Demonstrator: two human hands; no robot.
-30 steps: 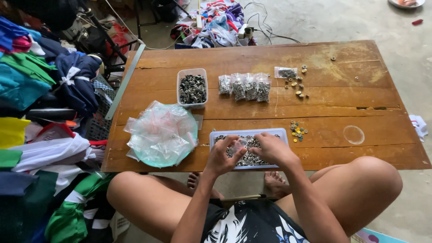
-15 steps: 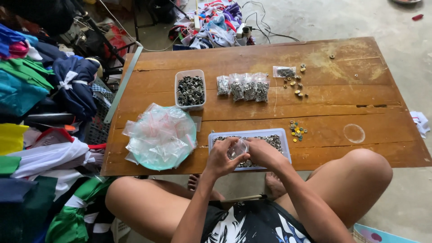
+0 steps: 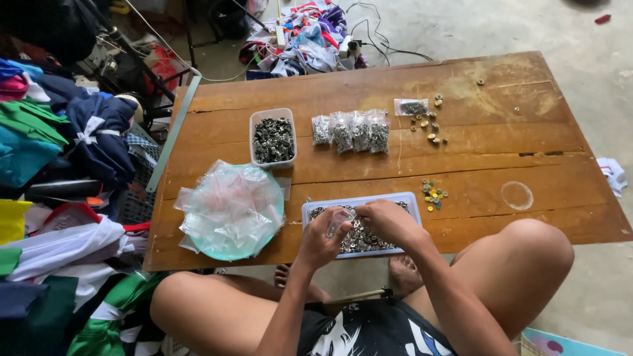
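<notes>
Wide wooden table (image 3: 475, 138), bare across its right half, and the person sits at its near edge, knees up. Off the left edge, a heap of coloured clothes (image 3: 46, 165). Near the left near corner, a round green dish (image 3: 267, 240) heaped with empty clear bags (image 3: 227, 204). Behind it, towards the middle of the table, an open tub (image 3: 273, 139) full of small dark metal pieces. Right of the tub, a row of filled bags (image 3: 351, 130), touching side by side. Right at the near edge sits the shallow white tray (image 3: 412, 199) of metal studs, and both hands work over it. Left hand (image 3: 316, 240) has its fingers closed on a small clear bag (image 3: 339, 218), held just above the tray. Right hand (image 3: 389, 221) meets it at the bag's mouth, fingertips pinched together (on studs or only the bag's lip, I cannot tell). Smaller still: loose brass bits (image 3: 430, 125) near the far right, and a little yellow cluster (image 3: 433, 193) just beside the tray's right end.

The risk, as I judge it: that bag mouth is floppy and narrow, so pieces could miss it. Over the tray, fine; past the near edge, they'd drop to the floor.
</notes>
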